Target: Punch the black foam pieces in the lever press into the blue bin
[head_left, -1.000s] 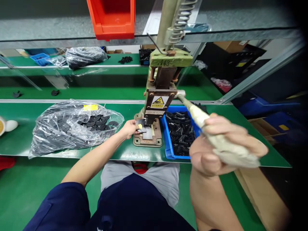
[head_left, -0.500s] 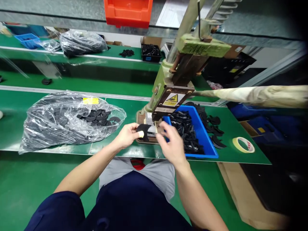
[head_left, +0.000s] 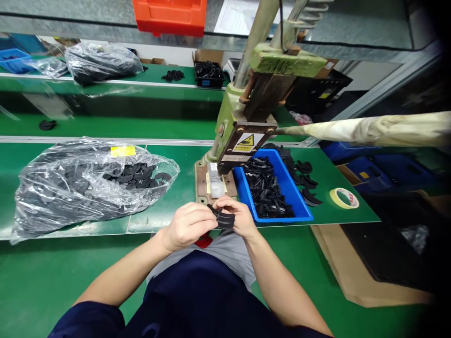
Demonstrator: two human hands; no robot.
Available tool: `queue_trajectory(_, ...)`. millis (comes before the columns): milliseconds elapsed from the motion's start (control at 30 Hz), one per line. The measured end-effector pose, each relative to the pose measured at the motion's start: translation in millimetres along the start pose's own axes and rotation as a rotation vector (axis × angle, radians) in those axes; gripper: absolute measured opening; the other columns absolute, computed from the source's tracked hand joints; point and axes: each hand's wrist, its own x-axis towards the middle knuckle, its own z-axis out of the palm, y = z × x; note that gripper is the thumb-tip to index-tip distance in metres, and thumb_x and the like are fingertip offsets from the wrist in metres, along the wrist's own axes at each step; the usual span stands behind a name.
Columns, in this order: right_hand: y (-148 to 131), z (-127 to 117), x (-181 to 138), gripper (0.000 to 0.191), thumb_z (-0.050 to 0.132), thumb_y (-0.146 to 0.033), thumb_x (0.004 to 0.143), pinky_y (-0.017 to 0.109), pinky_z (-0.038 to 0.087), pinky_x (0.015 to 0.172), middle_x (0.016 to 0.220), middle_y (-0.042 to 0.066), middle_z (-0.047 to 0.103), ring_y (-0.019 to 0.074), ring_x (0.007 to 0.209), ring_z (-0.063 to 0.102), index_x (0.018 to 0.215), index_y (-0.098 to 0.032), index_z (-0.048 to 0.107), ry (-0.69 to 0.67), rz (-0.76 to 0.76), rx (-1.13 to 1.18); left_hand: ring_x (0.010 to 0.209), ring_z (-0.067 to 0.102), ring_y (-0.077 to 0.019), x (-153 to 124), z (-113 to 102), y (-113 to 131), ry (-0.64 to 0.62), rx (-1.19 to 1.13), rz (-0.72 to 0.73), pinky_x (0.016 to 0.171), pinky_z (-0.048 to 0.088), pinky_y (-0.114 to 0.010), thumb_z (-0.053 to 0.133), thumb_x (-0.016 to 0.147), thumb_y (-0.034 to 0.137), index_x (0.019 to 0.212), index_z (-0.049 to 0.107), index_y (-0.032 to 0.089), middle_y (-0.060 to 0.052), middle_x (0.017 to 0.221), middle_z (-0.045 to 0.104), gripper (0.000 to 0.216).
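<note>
Both hands meet at the table's front edge around a curved black plastic part (head_left: 225, 220). My left hand (head_left: 192, 224) is closed on the part's left end, its fingers hiding that end. On the other side my right hand (head_left: 237, 213) grips the same part with thumb and fingers. Just beyond them stands a green hand press (head_left: 230, 108) with a warning label. Its base (head_left: 201, 180) carries a pale fixture block (head_left: 217, 187) with no part on it. A blue bin (head_left: 303, 213) of small black pieces sits right of the press.
A clear plastic bag (head_left: 70, 188) of curved black parts lies on the left. Loose black parts (head_left: 310, 197) and a tape roll (head_left: 344, 198) are on the right. The press's wrapped lever (head_left: 369, 130) reaches out rightward. An orange bin (head_left: 171, 16) hangs above.
The black part has come off the press fixture toward my body. My right hand has left the fixture and now holds the part together with my left hand. The head view has shifted slightly.
</note>
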Motion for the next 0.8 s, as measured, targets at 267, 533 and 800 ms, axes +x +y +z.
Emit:
queue_trajectory(267,13,10,-5,0.037,0.067,-0.045,0.087,0.036,0.062,0.08,0.096,0.008,0.074,0.0195,0.086,0.072,0.116,-0.023,0.068,0.105,0.1,-0.128,0.092,0.069,-0.0164,-13,-7,-23,0.065,0.033,-0.292,0.083,0.057,-0.031,0.058,0.092,0.01,0.098,0.066,0.018,-0.007,0.094,0.074,0.013)
queue_trajectory(533,46,14,-46,0.022,0.069,-0.033,0.085,0.031,0.064,0.07,0.086,0.006,0.077,0.0207,0.075,0.074,0.104,-0.022,0.074,0.021,-0.066,-0.474,0.057,0.058,-0.0095,-13,-87,-209,0.691,-0.05,-1.339,0.061,0.051,-0.022,0.07,0.07,0.003,0.079,0.057,0.016,0.005,0.065,0.057,0.02)
queue_trajectory(800,65,18,-49,0.043,0.065,-0.015,0.083,0.041,0.066,0.066,0.089,0.001,0.078,0.0267,0.073,0.075,0.117,-0.04,0.069,0.002,-0.338,-0.729,0.064,0.057,-0.0093,-22,-210,-345,1.162,-0.046,-1.65,0.064,0.048,-0.024,0.062,0.082,-0.003,0.079,0.055,0.011,0.0,0.066,0.054,0.016)
